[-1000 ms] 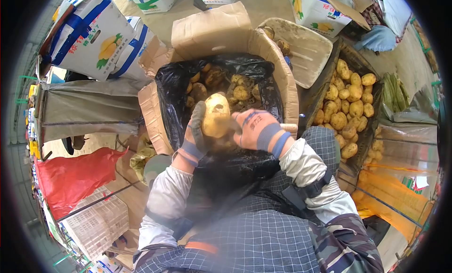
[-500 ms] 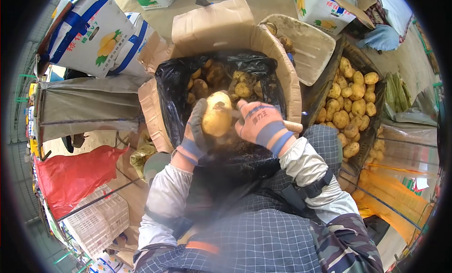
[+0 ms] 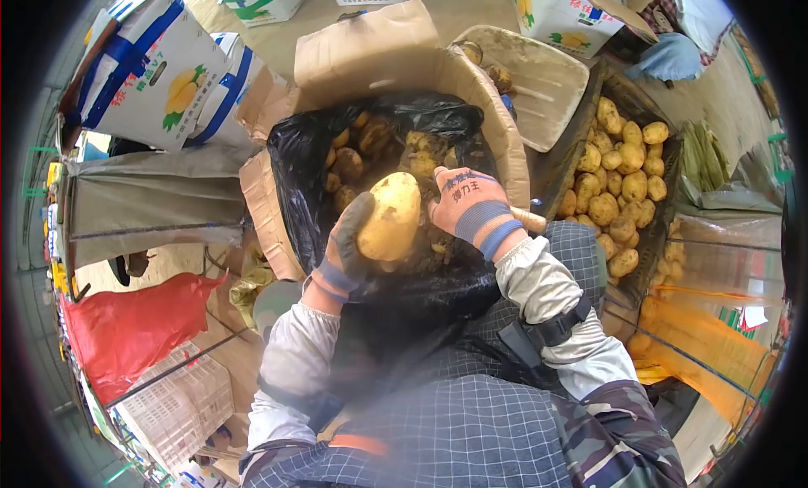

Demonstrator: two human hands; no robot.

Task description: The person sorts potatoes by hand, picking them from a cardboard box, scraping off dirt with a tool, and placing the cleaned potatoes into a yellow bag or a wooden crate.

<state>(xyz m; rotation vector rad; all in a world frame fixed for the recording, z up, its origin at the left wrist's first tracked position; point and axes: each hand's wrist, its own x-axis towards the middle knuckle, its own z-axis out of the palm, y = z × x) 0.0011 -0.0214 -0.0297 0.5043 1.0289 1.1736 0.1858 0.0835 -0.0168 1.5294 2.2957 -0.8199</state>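
Observation:
My left hand (image 3: 345, 248), in a grey and orange glove, is closed around the left side of a large yellow potato (image 3: 392, 217). Dark soil spots mark the potato's upper part. Right of it, my gloved right hand (image 3: 467, 203) has its fingers curled; a pale wooden handle (image 3: 529, 221) sticks out past its wrist side, and the tool's other end is hidden. Both hands are over a cardboard box (image 3: 366, 52) lined with a black plastic bag (image 3: 295, 151). Inside lie several soil-covered potatoes (image 3: 348, 165).
At right stands a dark crate (image 3: 581, 109) of yellow potatoes (image 3: 633, 185). A dirty white tray (image 3: 543, 88) lies behind it. Printed white cartons (image 3: 156, 80) stand at the upper left. Near the top right is part of another person (image 3: 673, 54). A red sheet (image 3: 139, 328) hangs at left.
The potato in my left hand is turned and tilted differently, showing a cleaner yellow side. My right hand has moved slightly up and away from it. The whole view has shifted a little.

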